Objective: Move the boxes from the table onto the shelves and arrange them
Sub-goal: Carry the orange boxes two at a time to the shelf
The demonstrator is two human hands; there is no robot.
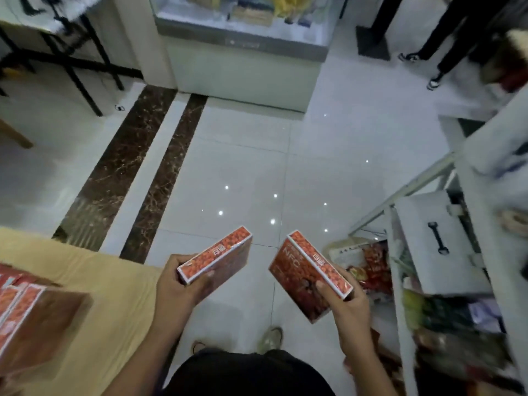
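I hold two red-orange boxes printed with berries over the tiled floor. My left hand (pixel 183 284) grips one box (pixel 220 257) by its near end, narrow side up. My right hand (pixel 347 302) grips the other box (pixel 303 270), marked NFC, tilted with its front face to the left. More of the same red boxes (pixel 31 315) lie stacked on the table with a yellow cloth (pixel 94 275) at the lower left. The white shelf unit (pixel 400 310) stands at the right, its levels full of mixed packets.
A white carton with a handle slot (pixel 437 241) sits on the shelf unit. A glass display counter (pixel 243 52) stands ahead. Another person's legs (pixel 434 50) are at the top right. A black-legged table (pixel 71 61) is at the top left. My shoe (pixel 271 338) shows below.
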